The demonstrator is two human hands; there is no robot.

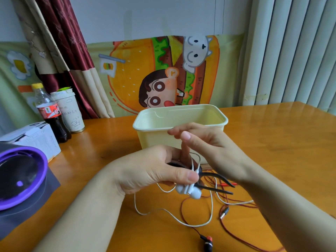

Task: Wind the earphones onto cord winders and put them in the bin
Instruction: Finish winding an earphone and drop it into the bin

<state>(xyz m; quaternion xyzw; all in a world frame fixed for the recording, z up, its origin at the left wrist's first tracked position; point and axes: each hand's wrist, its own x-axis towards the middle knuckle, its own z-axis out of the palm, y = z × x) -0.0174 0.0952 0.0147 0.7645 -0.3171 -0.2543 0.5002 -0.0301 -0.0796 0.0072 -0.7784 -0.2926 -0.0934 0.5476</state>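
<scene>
A black winder [214, 177] is gripped in the left hand [154, 171], with the white earphones [190, 191] pinned under its thumb, just before the bin's [154, 122] near wall. The right hand [214, 148] is held above, fingers at a cord loop; whether the loop is pinched cannot be told. Red earphones [207, 241] are spread across the table [272, 133] near its front edge. The bin is set well apart from the table's right edge and from the bottle [52, 113] at the left.

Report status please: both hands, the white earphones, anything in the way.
Left hand grips black winder, thumb pinning white earphones. Right hand at cord loop above, grip unclear. Most white cord loose on table, crossing red earphones.
</scene>
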